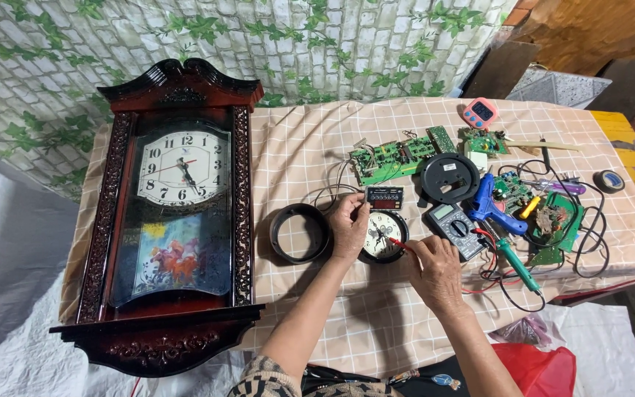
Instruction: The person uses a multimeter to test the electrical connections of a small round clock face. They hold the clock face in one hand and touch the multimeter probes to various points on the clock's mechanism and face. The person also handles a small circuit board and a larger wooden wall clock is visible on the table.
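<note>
A small round clock point(382, 235) with a white dial and black rim lies face up on the checked tablecloth point(376, 323). My left hand point(348, 226) grips its left edge. My right hand point(433, 266) holds a thin red-tipped probe point(398, 243) whose tip touches the dial's right side. A black ring-shaped clock bezel point(300, 233) lies just left of my left hand. A small black module with a red display point(384, 195) sits just above the clock.
A large dark wooden wall clock point(174, 213) lies flat on the left. On the right are a multimeter point(456, 229), green circuit boards point(391, 158), a black round clock back point(450, 177), a blue glue gun point(490, 206), a green-handled soldering iron point(517, 266), a pink timer point(480, 112), tape point(609, 181) and tangled wires.
</note>
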